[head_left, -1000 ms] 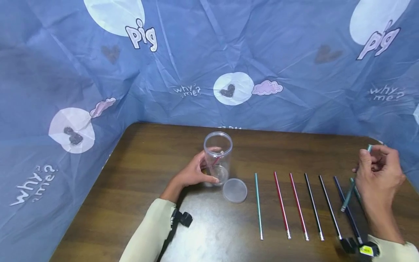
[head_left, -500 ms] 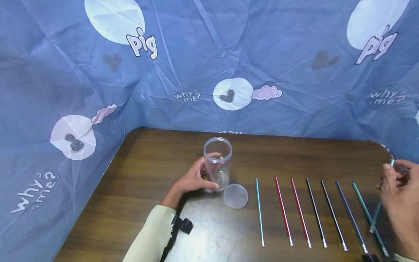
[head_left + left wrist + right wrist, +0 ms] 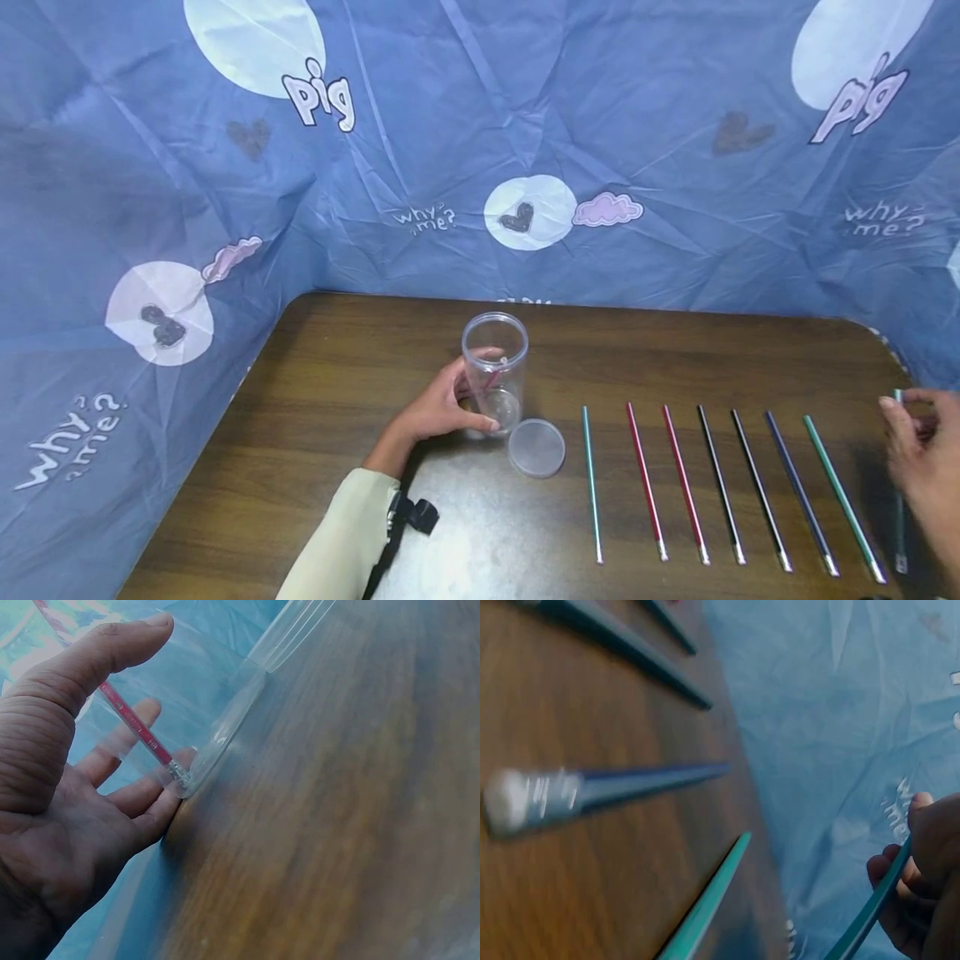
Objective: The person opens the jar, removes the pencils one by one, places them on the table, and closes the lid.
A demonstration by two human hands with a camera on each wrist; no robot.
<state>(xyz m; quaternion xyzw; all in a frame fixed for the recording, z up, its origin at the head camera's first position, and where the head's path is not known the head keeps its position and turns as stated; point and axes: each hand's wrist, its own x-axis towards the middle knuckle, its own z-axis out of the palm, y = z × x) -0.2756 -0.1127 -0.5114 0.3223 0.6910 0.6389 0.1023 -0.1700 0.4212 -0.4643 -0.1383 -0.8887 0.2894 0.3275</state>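
My left hand [image 3: 431, 408] holds a clear plastic jar [image 3: 510, 383] low on its side, thumb at the front and fingers behind. The jar is upright with its mouth uncovered. Inside it leans a red pencil [image 3: 139, 727], its eraser end at the bottom. Beside the jar's base lies its round translucent lid [image 3: 537, 448]. At the table's far right, my right hand [image 3: 926, 458] pinches a green pencil [image 3: 900, 529] near its upper end between thumb and fingers. The nearest pencil on the table is another green pencil [image 3: 843, 496], just left of that hand.
Several pencils lie in a spaced row, eraser ends toward me: a teal pencil [image 3: 592, 483], two red pencils [image 3: 646, 479], two black pencils [image 3: 722, 483] and a blue pencil [image 3: 802, 492]. A blue printed cloth [image 3: 420, 150] hangs behind the brown wooden table [image 3: 360, 350].
My right hand has moved right and lower with the green pencil, past the row's last pencil. The held pencil has swung nearly in line with the row. My left hand keeps holding the jar.
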